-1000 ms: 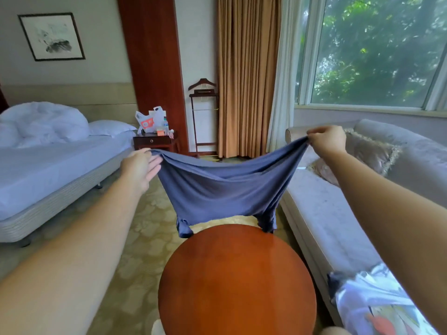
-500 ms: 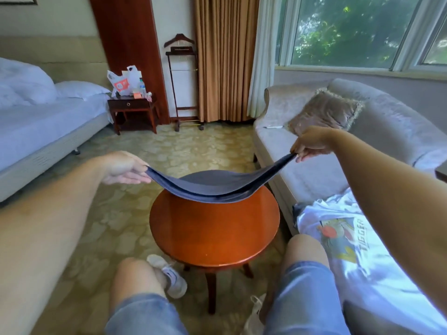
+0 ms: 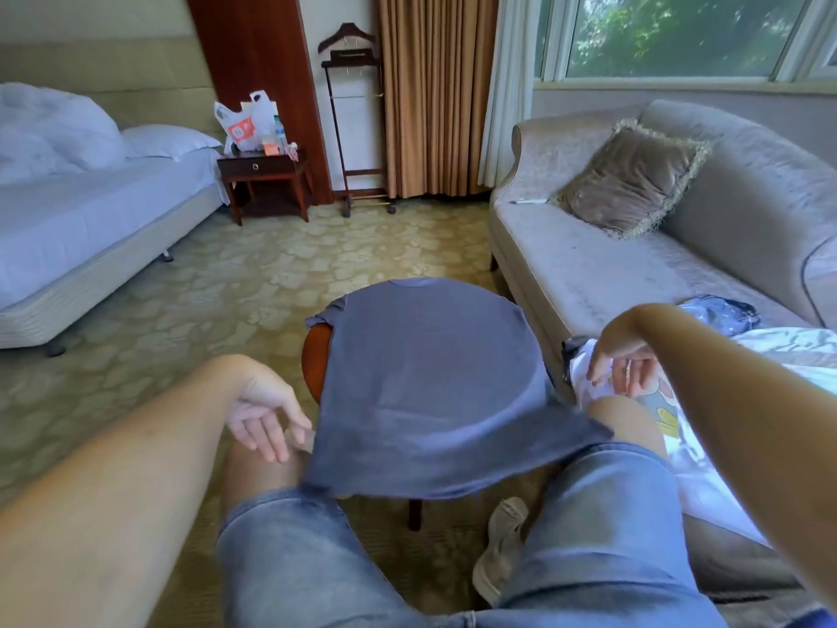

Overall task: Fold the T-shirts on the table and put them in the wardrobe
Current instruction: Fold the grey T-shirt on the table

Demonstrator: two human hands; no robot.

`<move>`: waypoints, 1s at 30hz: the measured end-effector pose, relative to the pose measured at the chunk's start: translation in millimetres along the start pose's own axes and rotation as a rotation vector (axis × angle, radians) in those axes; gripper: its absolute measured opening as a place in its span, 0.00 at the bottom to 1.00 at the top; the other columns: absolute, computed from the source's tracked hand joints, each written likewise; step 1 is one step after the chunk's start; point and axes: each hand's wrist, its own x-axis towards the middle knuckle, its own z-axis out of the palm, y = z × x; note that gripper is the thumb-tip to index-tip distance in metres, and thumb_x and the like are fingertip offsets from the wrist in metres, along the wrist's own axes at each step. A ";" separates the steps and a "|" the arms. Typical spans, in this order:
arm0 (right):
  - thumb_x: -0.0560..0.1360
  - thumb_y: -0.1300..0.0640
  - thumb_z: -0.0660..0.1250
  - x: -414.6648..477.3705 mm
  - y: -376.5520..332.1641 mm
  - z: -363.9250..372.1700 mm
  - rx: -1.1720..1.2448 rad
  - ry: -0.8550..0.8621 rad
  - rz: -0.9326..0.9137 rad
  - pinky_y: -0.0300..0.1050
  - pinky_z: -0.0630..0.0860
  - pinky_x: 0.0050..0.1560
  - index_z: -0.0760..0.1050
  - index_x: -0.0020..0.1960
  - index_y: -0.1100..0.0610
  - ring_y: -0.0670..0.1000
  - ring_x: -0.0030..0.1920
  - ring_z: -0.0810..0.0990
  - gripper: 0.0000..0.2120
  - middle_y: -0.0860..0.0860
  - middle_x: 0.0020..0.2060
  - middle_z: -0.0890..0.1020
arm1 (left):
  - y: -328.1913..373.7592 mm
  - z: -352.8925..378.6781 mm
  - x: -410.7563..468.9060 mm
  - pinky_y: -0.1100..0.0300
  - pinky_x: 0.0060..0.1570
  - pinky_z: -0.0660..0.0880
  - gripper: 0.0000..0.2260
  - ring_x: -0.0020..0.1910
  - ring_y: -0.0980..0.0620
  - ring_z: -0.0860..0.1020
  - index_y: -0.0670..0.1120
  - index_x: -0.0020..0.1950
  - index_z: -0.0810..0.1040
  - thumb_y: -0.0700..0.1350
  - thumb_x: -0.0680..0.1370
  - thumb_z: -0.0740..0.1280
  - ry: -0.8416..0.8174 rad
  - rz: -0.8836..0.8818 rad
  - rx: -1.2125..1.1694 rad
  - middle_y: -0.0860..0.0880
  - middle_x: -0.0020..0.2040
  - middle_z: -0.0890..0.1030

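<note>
A blue-grey T-shirt lies spread flat over the small round wooden table, collar at the far side, hem hanging over the near edge onto my knees. My left hand hovers just left of the hem, fingers relaxed, holding nothing. My right hand hangs to the right of the shirt, fingers loose and empty. A white printed T-shirt lies on the sofa under my right arm.
A grey sofa with a brown cushion stands to the right. A bed is at the left, with a nightstand and a valet stand at the far wall. Carpeted floor lies between.
The shirt, held stretched in the air between both hands, has been lowered and laid flat over the table. Both hands have let go of it and drawn back.
</note>
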 end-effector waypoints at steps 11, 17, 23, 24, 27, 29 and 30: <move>0.80 0.53 0.62 102.2 -131.4 10.3 0.005 0.360 -0.272 0.49 0.70 0.63 0.66 0.73 0.59 0.60 0.69 0.69 0.23 0.58 0.69 0.71 | 95.9 -34.8 137.6 0.53 0.59 0.70 0.17 0.60 0.44 0.74 0.49 0.63 0.75 0.58 0.79 0.64 0.624 0.302 0.127 0.44 0.63 0.75; 0.80 0.37 0.55 164.5 -172.8 30.6 0.013 0.421 -0.260 0.63 0.53 0.74 0.46 0.79 0.50 0.59 0.77 0.46 0.35 0.55 0.78 0.47 | 138.1 -46.5 208.6 0.43 0.75 0.50 0.29 0.78 0.44 0.46 0.52 0.79 0.53 0.61 0.82 0.55 0.760 0.305 0.224 0.47 0.80 0.47; 0.74 0.26 0.43 201.5 -192.8 47.5 -0.157 0.533 -0.370 0.65 0.40 0.75 0.42 0.80 0.47 0.55 0.78 0.36 0.41 0.51 0.79 0.39 | 125.3 -47.4 250.1 0.40 0.75 0.43 0.30 0.79 0.45 0.43 0.52 0.80 0.51 0.64 0.81 0.48 0.944 0.200 0.213 0.46 0.80 0.46; 0.73 0.25 0.42 206.0 -192.4 50.7 -0.167 0.556 -0.377 0.65 0.40 0.75 0.42 0.79 0.46 0.55 0.78 0.36 0.41 0.51 0.79 0.39 | 123.7 -46.3 251.2 0.41 0.75 0.43 0.31 0.79 0.44 0.44 0.52 0.80 0.50 0.65 0.81 0.48 0.961 0.182 0.200 0.45 0.81 0.46; 0.73 0.25 0.41 208.8 -187.1 55.7 -0.199 0.584 -0.394 0.64 0.41 0.75 0.42 0.79 0.46 0.55 0.78 0.37 0.41 0.51 0.79 0.40 | 122.4 -42.5 251.3 0.40 0.75 0.41 0.33 0.79 0.44 0.42 0.52 0.80 0.48 0.67 0.80 0.47 0.950 0.148 0.205 0.45 0.81 0.45; 0.73 0.25 0.40 205.5 -183.0 57.9 -0.213 0.586 -0.401 0.64 0.41 0.75 0.41 0.79 0.46 0.55 0.78 0.37 0.41 0.51 0.79 0.40 | 121.4 -36.9 247.2 0.39 0.74 0.40 0.33 0.79 0.43 0.41 0.53 0.80 0.47 0.67 0.79 0.46 0.945 0.128 0.224 0.45 0.81 0.44; 0.73 0.26 0.40 202.5 -181.3 59.9 -0.211 0.586 -0.406 0.64 0.41 0.75 0.41 0.79 0.46 0.55 0.78 0.37 0.41 0.51 0.79 0.40 | 120.0 -32.5 244.2 0.39 0.74 0.40 0.33 0.79 0.43 0.41 0.53 0.80 0.46 0.68 0.79 0.45 0.939 0.114 0.226 0.45 0.81 0.44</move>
